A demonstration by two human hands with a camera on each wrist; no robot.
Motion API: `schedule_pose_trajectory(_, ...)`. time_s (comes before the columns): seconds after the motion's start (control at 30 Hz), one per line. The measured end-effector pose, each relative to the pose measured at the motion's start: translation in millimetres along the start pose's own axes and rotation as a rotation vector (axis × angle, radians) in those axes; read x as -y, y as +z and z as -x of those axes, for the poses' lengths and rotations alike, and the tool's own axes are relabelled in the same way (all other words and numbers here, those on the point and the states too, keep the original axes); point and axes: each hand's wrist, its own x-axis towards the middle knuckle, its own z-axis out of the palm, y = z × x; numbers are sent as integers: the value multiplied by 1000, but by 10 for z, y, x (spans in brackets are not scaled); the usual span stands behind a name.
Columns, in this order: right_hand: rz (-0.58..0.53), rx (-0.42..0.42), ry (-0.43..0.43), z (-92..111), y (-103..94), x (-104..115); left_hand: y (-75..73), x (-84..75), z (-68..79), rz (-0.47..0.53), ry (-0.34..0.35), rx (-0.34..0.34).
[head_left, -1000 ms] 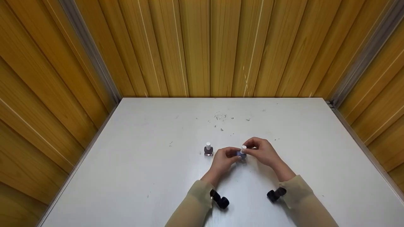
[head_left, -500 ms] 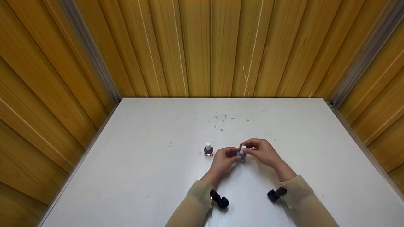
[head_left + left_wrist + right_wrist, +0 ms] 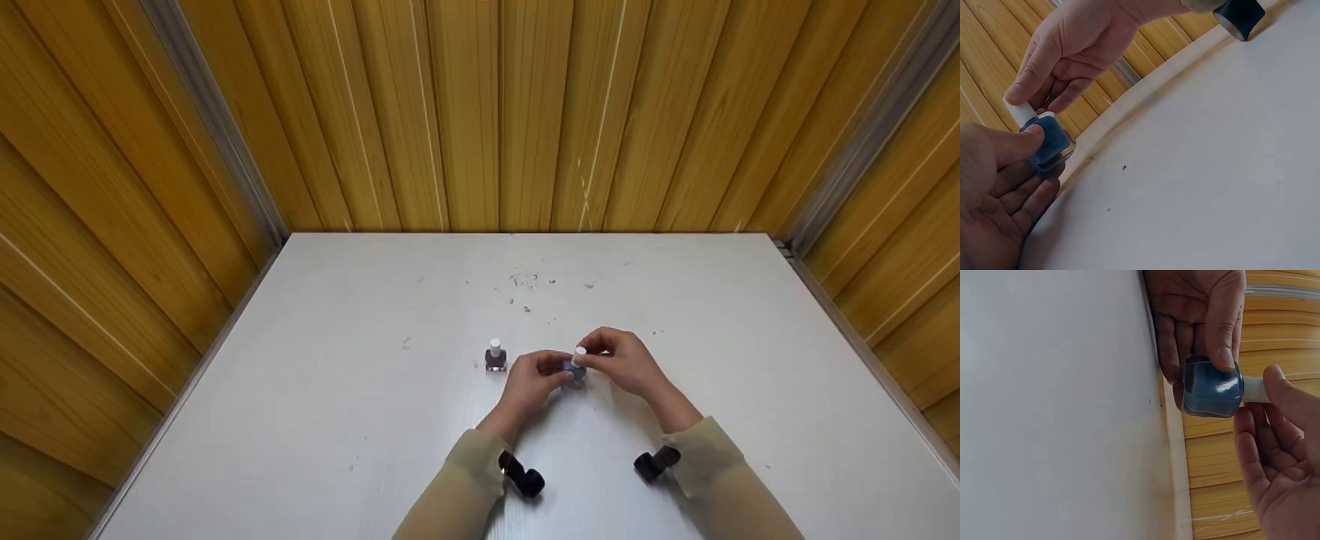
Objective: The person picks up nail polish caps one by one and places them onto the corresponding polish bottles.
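A small blue nail polish bottle with a white cap is between both hands, right of the table's middle. My left hand pinches the glass body between thumb and fingers; in the left wrist view the thumb lies across the front of the blue bottle. My right hand pinches the white cap, which sits on the bottle's neck. The right wrist view shows the cap under the right thumb. A second, dark nail polish bottle, also white-capped, stands upright left of my left hand.
The white table carries dark specks and scuff marks toward its far side. Wood-patterned panels enclose it at the back and both sides. A black wrist camera sticks out from the left sleeve, another from the right.
My right fingers have shifted slightly about the white cap, leftward and then back right. The left hand and the dark bottle have stayed in place.
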Motion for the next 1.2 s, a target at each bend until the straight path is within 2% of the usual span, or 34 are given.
schedule_pose_trajectory(0.17, -2, 32, 5, -8, -20, -17, -5, -3, 0, -3, -10, -1)
schedule_pose_trajectory(0.47, -32, 91, -69, -8, -51, -25, -3, 4, -11, 14, -14, -4)
schedule_pose_trajectory(0.63, -46, 73, -61, 6, -41, 5, 8, 18, -17, 27, 5, -7)
schedule_pose_trajectory(0.97, -33, 1, -6, -4, -5, -14, 9, 9, -10, 40, -2, 3)
schedule_pose_trajectory(1.1, -29, 1, 14, -9, -10, -31, 9, 14, -12, 30, -1, 4)
schedule_pose_trajectory(1.2, -32, 35, 4, -6, -22, -35, 13, 15, -9, 28, -4, -3)
